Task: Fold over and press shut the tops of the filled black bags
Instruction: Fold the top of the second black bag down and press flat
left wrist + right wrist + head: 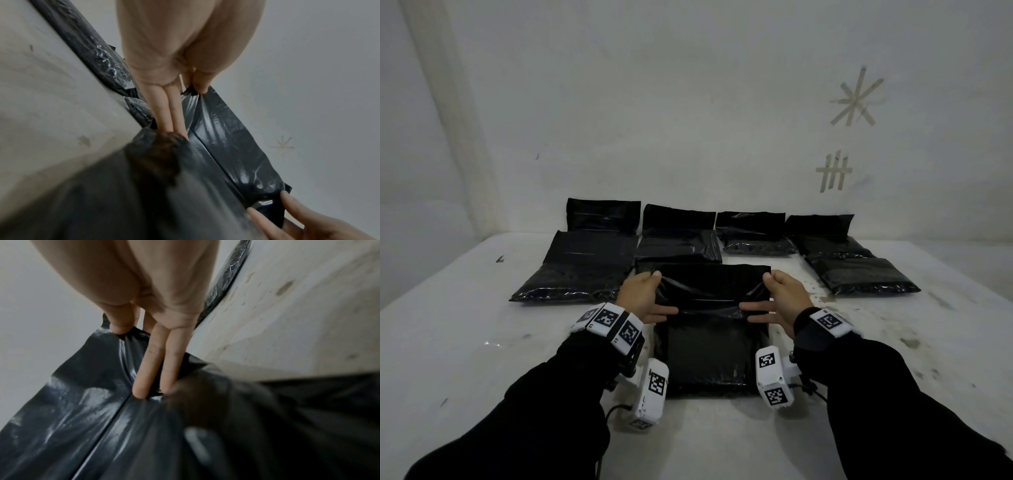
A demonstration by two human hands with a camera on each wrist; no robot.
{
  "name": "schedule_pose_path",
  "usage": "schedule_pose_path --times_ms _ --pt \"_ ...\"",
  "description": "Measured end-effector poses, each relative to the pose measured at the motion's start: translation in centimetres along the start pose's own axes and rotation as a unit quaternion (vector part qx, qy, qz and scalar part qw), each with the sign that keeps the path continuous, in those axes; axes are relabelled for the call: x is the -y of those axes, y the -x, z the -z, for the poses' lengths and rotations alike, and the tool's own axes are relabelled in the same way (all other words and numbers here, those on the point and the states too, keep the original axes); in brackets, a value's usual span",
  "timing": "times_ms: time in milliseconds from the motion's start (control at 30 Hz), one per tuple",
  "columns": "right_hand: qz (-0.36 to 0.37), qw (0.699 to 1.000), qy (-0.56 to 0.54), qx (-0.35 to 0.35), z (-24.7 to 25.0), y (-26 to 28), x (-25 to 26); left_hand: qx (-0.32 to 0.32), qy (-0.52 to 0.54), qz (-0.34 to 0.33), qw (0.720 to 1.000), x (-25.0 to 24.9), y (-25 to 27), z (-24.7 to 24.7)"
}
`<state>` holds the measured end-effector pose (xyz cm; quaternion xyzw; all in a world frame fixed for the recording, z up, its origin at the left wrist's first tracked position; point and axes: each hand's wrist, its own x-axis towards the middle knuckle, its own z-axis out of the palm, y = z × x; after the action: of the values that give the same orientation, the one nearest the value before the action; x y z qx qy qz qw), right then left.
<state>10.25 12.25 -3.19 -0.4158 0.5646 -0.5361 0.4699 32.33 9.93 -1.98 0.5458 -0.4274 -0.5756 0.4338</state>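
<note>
A filled black bag [709, 356] lies on the white table [482, 359] right in front of me, its top flap [714, 284] raised. My left hand [643, 296] pinches the flap's left corner between thumb and forefinger, while its other fingers [164, 112] lie straight along the fold line. My right hand [779, 296] pinches the right corner the same way, with two straight fingers [152, 360] pressed at the crease [115, 412]. In the left wrist view the flap [226, 139] stretches across to the right hand's fingertips [287, 201].
Several other black bags lie in rows behind: a large one at left [578, 267], one in the middle [678, 246], and one at right [859, 274], with upright flaps against the white wall [688, 102]. Tape marks [856, 99] stick on the wall.
</note>
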Motion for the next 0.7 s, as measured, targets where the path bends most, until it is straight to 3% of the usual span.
schedule_pose_path --times_ms 467,700 --pt "-0.020 1.000 -0.014 0.009 0.6 0.5 0.0 0.018 0.007 0.032 0.999 0.4 0.2 0.4" --pt "-0.062 0.994 -0.043 0.078 2.0 1.5 0.2 0.060 -0.021 0.024 0.998 0.5 0.4 1.8"
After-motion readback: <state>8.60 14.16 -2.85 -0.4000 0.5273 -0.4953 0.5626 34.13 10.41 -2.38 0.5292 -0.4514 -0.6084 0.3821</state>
